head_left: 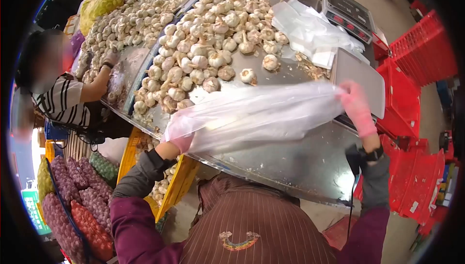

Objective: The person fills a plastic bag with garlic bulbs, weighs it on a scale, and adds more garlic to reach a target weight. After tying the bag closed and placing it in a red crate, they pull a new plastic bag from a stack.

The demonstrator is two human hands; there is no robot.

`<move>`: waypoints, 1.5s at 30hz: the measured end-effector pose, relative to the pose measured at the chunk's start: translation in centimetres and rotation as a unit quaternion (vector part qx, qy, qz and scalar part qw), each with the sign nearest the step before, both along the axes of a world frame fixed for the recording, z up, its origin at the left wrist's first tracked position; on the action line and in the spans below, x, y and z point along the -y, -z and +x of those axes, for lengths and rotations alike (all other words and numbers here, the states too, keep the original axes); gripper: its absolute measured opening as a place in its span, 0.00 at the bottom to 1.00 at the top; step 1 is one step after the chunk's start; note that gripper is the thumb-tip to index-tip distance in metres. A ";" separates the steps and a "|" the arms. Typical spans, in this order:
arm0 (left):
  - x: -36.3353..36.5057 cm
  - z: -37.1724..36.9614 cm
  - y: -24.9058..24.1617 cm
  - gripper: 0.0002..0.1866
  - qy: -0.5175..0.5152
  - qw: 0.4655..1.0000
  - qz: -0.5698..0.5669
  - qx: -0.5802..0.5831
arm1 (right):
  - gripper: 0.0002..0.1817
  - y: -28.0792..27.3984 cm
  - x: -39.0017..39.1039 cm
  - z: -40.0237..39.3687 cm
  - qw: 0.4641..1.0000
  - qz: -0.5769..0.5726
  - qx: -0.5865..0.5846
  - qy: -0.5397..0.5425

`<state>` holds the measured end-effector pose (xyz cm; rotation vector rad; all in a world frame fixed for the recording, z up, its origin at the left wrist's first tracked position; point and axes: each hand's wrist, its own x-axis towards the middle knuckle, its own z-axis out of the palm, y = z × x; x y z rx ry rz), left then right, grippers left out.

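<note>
A clear plastic bag (pixel 261 116) is stretched sideways between my two pink-gloved hands, above the metal table (pixel 290 160). My left hand (pixel 180 130) grips its left end, with the film partly covering the fingers. At the other end, my right hand (pixel 357 106) is closed on the gathered plastic, over a scale with a flat pan (pixel 361 82). Beyond the bag lies a large pile of garlic bulbs (pixel 208 46). Two single bulbs sit nearest the bag, one of them a loose garlic bulb (pixel 248 76).
A stack of plastic bags (pixel 315 31) lies beside a second digital scale (pixel 348 14). Red crates (pixel 416 50) stand at the right. A yellow crate (pixel 179 186) and filled mesh bags (pixel 80 201) are at the lower left. Another person (pixel 63 89) handles garlic across the divider.
</note>
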<state>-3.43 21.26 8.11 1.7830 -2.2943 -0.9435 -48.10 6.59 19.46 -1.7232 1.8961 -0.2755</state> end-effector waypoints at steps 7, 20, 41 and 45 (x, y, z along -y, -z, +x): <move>5.2 -10.6 -4.6 0.41 0.231 0.911 -0.200 0.276 | 0.50 9.5 -3.7 7.8 0.830 -0.013 -0.300 -0.469; 20.4 -14.2 -0.2 0.17 -0.210 0.960 -0.179 0.046 | 0.24 13.3 10.4 16.4 0.936 -0.296 -0.052 -0.183; 4.3 -14.8 4.7 0.16 0.073 0.991 -0.031 -0.107 | 0.19 13.0 -7.1 8.6 0.866 -0.002 0.070 -0.494; 3.5 -15.7 2.9 0.16 0.081 0.990 -0.108 -0.040 | 0.20 14.9 -6.7 8.7 0.843 -0.076 -0.036 -0.532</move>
